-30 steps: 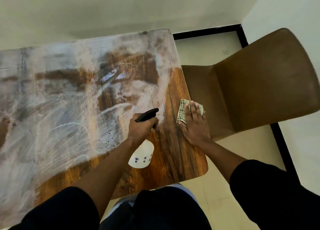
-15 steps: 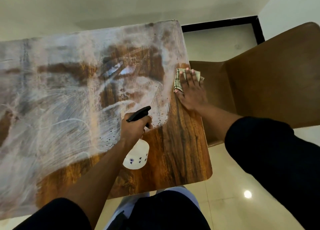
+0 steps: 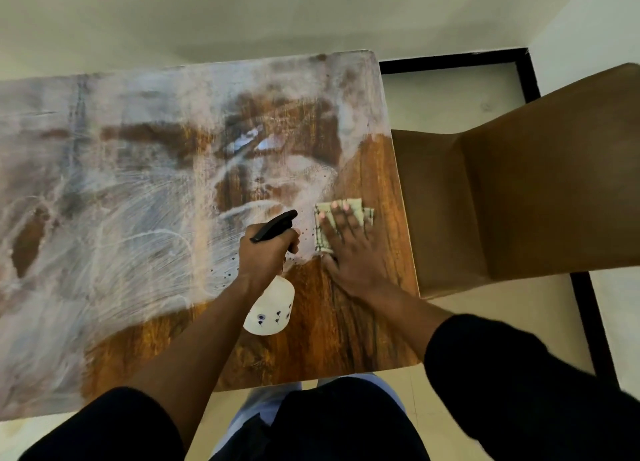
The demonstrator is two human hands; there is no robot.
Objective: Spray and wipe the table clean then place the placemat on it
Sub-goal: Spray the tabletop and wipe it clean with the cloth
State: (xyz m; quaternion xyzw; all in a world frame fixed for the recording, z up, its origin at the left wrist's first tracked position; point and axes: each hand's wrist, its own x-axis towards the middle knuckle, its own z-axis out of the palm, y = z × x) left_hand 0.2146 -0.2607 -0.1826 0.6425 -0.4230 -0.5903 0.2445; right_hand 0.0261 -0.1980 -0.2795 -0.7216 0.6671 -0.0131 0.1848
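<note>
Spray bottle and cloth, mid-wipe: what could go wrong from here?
1. The right hand presses the cloth close to the table edge beside the chair; a long stroke could push it off.
2. The spray bottle, gripped by the left hand, points toward the already wiped wood, so a squeeze may re-wet it.
3. White residue covers most of the table; one small cloth may just smear it.

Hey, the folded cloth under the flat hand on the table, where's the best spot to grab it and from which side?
Probably pinch the cloth at its far right corner, coming from the chair side. That edge pokes out past the fingers of the right hand, which presses it flat, while the spray bottle in the left hand crowds the other side.
</note>
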